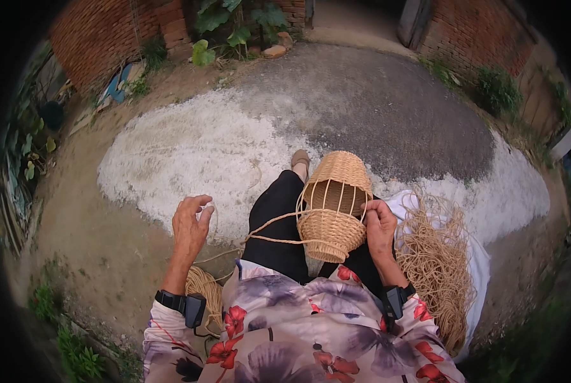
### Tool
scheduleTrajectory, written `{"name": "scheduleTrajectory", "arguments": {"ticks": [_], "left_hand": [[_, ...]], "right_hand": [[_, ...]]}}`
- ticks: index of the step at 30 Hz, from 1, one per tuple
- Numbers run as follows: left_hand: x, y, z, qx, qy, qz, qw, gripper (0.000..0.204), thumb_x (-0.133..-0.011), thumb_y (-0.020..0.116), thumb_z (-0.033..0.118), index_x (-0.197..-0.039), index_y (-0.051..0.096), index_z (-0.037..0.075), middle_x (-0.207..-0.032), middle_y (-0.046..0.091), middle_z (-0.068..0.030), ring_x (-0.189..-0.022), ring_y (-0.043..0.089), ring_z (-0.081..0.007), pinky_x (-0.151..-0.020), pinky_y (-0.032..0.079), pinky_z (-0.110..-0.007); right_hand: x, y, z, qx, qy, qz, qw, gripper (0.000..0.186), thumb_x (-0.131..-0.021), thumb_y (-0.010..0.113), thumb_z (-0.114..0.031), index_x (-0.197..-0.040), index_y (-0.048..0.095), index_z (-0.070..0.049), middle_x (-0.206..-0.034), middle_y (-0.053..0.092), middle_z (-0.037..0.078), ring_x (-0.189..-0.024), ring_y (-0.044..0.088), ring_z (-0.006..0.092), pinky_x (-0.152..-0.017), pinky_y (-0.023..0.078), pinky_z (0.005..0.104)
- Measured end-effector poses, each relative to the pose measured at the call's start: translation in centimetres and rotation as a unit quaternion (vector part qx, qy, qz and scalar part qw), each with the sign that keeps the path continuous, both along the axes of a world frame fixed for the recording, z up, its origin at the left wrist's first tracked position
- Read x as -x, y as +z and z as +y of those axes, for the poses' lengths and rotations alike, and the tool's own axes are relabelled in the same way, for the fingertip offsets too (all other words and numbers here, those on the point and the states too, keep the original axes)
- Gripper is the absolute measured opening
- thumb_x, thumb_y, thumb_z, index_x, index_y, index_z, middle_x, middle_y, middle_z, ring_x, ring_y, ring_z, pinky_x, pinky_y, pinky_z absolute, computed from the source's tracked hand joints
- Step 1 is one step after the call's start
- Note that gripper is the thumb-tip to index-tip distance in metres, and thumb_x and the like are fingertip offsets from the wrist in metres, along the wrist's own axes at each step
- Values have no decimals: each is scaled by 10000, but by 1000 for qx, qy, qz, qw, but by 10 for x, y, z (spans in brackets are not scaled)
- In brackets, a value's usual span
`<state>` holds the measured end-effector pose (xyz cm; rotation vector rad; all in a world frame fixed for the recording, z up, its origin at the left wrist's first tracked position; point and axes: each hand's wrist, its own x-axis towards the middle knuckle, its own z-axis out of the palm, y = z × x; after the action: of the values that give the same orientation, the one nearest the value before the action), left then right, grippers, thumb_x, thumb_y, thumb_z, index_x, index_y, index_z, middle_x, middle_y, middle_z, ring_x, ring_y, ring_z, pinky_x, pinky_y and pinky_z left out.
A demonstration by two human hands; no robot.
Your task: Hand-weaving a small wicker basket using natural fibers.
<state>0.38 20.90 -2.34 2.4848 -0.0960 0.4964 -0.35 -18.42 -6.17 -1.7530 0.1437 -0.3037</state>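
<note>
A tan woven basket rests across my dark-trousered legs, with bare upright ribs between its two woven bands. My right hand is closed on its right side, around the ribs and the edge of the lower band. My left hand is raised left of my lap, fingers curved and apart, holding nothing that I can see. A loose cord loops from the basket toward the left. Beside my left forearm lies a coil of cord; at my right, a large tangle of cord lies on a white cloth.
My shoe rests on rough, white-patched paving. Brick walls and leafy plants border the yard ahead, around a doorway. More greenery grows at the near left.
</note>
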Motion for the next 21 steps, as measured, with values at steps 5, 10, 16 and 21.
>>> {"name": "scheduleTrajectory", "arguments": {"ticks": [5, 10, 16, 21], "left_hand": [[6, 59, -120, 97, -187, -147, 966, 126, -766, 682, -20, -886, 667, 17, -844, 657, -115, -789, 621, -268, -703, 489, -349], [19, 76, -158, 77, -276, -239, 928, 233, -727, 705, -21, -948, 662, 39, -893, 641, -104, -770, 604, -280, -690, 482, -346], [-20, 46, -159, 318, -248, -12, 915, 249, -948, 565, 201, -1092, 603, 0, -910, 646, -96, -822, 629, -231, -800, 513, -320], [-2, 34, -165, 562, -215, 322, 731, 303, -1005, 481, 308, -1070, 602, 38, -824, 614, -59, -712, 611, -112, -645, 535, -267]], "right_hand": [[-17, 41, 4, -9, -74, -134, 988, 145, -920, 471, -18, -908, 615, -28, -675, 534, -28, -616, 481, 40, -560, 393, 206], [-19, 54, -7, -35, -118, -184, 975, 163, -930, 449, -1, -901, 608, -24, -736, 536, -26, -643, 474, 40, -584, 387, 197], [-17, 57, -3, -87, -132, -188, 969, 155, -925, 445, 1, -923, 596, -36, -745, 522, -37, -634, 458, 25, -567, 364, 180], [-11, 54, -7, -183, -123, -157, 963, 137, -937, 463, -39, -937, 598, -61, -707, 509, -54, -606, 447, 1, -518, 320, 159]]}}
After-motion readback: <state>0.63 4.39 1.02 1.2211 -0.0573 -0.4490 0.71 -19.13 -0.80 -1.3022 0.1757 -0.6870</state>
